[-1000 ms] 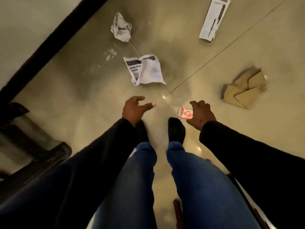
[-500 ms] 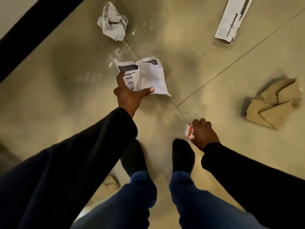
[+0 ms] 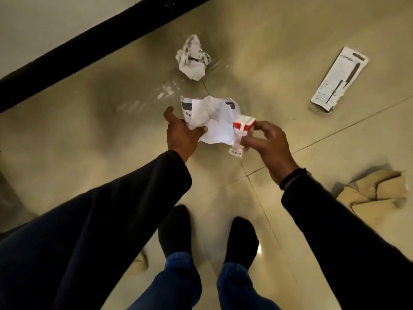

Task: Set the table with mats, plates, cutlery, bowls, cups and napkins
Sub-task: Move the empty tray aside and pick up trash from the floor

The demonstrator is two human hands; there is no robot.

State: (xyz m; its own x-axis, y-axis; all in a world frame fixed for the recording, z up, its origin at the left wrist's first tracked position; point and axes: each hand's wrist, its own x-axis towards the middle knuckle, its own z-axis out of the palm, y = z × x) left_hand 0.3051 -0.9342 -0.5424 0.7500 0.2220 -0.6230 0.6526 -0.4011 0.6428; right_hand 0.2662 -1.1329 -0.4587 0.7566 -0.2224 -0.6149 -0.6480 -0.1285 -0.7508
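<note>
Overhead, the left hand [image 3: 182, 133] pinches a crumpled white paper [image 3: 214, 121] between thumb and curled fingers, above the tiled floor [image 3: 89, 135]. Just right, the right hand [image 3: 268, 144] grips a small red-and-white carton [image 3: 243, 126] touching that paper. Farther off lie a paper ball [image 3: 193, 58], a white package [image 3: 339, 79], and brown cardboard [image 3: 375, 193] near right.

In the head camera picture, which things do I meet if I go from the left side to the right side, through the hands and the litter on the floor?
left hand → white printed paper held by it → small red and white carton → right hand → long white package → crumpled brown paper.
</note>
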